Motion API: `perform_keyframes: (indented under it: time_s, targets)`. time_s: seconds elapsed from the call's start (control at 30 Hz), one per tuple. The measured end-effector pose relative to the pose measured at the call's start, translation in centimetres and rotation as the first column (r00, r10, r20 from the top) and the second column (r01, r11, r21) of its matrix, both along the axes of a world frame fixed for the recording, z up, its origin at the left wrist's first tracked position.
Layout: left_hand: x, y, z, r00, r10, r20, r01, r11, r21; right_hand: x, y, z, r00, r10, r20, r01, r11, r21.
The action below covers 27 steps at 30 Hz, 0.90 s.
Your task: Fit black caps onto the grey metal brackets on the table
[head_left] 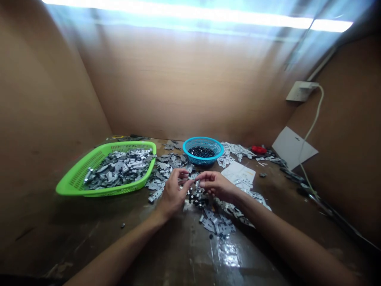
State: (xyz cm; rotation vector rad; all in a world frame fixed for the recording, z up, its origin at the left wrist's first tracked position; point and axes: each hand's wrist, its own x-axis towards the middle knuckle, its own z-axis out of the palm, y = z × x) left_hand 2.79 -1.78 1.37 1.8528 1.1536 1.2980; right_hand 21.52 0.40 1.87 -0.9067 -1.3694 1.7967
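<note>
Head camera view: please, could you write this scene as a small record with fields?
Left hand: fingers bent, above small dark and shiny pieces
Right hand: fingertips close to the left hand's; grip unclear
Picture left: bright green perforated plastic basket, holding grey metal parts
Beyond hands: round blue perforated plastic basket, holding small black pieces
Picture right: small red object
Surface: dark brown tabletop, loose metal parts scattered

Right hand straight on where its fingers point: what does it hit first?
Likely the left hand, near its thumb; the right hand points toward it, very close. Exact depth is unclear here.
</note>
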Motion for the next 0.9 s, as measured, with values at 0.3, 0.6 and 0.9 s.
perform_keyframes:
  time_s: [0.3,0.6,0.9]
  targets:
    - [-0.2,1.1,-1.7,0.952,-0.153,0.265,0.262,0.854,-0.449,0.1,1.4,-1.7,0.971,-0.236,0.047,0.233,0.97,0.069]
    - [-1.2,2.0,-1.4,0.925,0.064,0.375,0.203,0.751,-0.629,2.1,1.4,-0.2,0.547,-0.342,0.764,-0.241,0.81,0.535]
    - [-1.0,1.5,-1.7,0.899,-0.038,0.436,0.368,0.603,-0.708,1.8,1.2,-0.7,0.405,-0.418,0.813,-0.356,0.747,0.562]
